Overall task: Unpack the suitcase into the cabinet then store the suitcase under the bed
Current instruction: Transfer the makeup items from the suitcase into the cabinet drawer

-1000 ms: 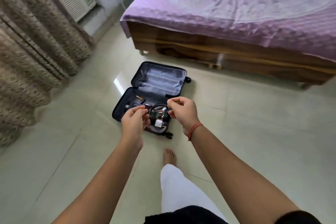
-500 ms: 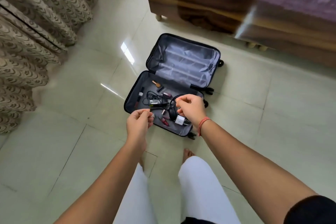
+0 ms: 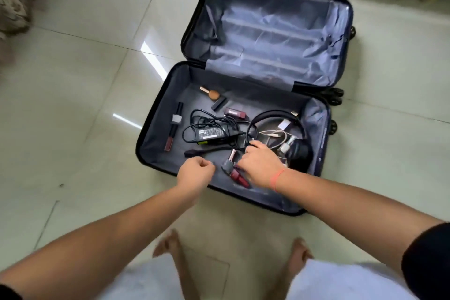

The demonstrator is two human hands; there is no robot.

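An open suitcase (image 3: 158, 151) lies on the floor, its near half holding headphones (image 3: 272, 112) and a charger (image 3: 210, 133). The right hand (image 3: 261, 165) reaches onto the headphone band, though I cannot tell whether its fingers have closed. The left hand (image 3: 194, 174) hovers curled and seemingly empty. The headphones look light and stiff, so they are best lifted by the band, clear of the tangled cables.

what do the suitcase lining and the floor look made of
Suitcase lining: thin grey synthetic fabric, probably polyester, faintly shiny; it wrinkles and creases loosely. Floor: large pale tiles, likely glazed ceramic or polished stone; joint lines and sharp light reflections show a hard glossy surface.
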